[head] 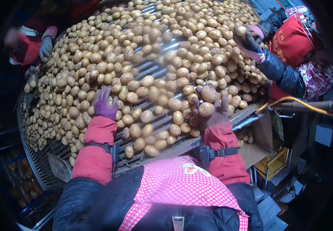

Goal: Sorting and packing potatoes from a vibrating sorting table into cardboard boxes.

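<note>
A broad heap of potatoes [94, 57] covers the slatted metal rack [150, 70] before me. My left hand [106, 103], in a purple glove, rests on the heap with thumb and fingers apart; a potato partly shows between them, but it does not look gripped. Turned palm up near the rack's front edge, my right hand [212, 112] wears a similar, dirtier glove. Its fingers curl around a large potato [209, 93] and a second potato [206, 109] nearer the palm. Several loose potatoes [147, 131] lie on the slats between my hands.
At right, a co-worker's gloved hand [248, 43] holds a potato. Another person's gloved hand [46, 49] is at the heap's left edge. An open cardboard box [256, 150] with potatoes stands below the front rail [183, 147], beside a yellow crate [272, 163]. A metal plate [59, 167] stands at lower left.
</note>
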Motion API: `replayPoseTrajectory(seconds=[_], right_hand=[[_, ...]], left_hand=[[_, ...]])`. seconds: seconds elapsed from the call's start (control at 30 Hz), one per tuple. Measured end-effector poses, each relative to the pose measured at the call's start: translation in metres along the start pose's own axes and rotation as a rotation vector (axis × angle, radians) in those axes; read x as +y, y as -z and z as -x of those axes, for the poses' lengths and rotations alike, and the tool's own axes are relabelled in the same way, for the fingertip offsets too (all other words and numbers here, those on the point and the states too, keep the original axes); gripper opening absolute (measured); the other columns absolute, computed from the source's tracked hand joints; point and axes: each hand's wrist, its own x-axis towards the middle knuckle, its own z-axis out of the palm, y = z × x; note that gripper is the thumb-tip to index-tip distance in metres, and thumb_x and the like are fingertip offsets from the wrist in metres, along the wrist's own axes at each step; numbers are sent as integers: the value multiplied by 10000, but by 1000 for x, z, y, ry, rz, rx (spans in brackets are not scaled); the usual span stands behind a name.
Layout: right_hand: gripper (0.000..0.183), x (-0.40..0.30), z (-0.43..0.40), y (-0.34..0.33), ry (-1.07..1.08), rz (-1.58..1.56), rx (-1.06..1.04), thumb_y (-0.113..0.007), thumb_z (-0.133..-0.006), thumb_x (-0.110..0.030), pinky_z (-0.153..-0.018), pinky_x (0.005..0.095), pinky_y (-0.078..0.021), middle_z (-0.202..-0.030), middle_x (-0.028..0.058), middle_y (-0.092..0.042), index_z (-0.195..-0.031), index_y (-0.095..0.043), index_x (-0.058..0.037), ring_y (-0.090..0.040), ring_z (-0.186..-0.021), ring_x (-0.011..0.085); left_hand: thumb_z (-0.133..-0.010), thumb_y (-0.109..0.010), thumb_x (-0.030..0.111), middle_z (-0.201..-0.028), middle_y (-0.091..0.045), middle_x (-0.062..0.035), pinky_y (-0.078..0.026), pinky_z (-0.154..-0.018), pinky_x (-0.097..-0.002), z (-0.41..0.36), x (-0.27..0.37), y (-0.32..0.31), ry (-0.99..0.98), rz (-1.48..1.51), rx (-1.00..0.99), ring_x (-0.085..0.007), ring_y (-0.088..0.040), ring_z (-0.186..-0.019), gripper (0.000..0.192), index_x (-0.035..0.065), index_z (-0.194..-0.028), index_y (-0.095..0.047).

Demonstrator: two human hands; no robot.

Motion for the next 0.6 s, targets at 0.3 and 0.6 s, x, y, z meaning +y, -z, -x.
replayPoseTrajectory(seconds=[0.3, 0.6], right_hand=[[710, 56, 94, -11, 53, 117, 466, -416, -959, -721, -521, 313, -460, -898, 99, -652, -1275, -590, -109, -581, -630, 177], [579, 126, 258, 53, 461, -43, 698, -500, -996, -563, -609, 373, -531, -1031, 153, -659, -1337, -550, -97, -640, -743, 206]], left_hand=[[-878, -691, 229, -1300, -619, -173, -416, -1071, -488, -6, -4, 0, -152, -117, 75, -377, -539, -1258, 444, 72, -1284, -604], [-876, -687, 290, -1304, -607, -217, -406, -1067, -478, 15, -8, 3, -154, 60, 26, -395, -555, -1211, 557, 23, -1348, -562]])
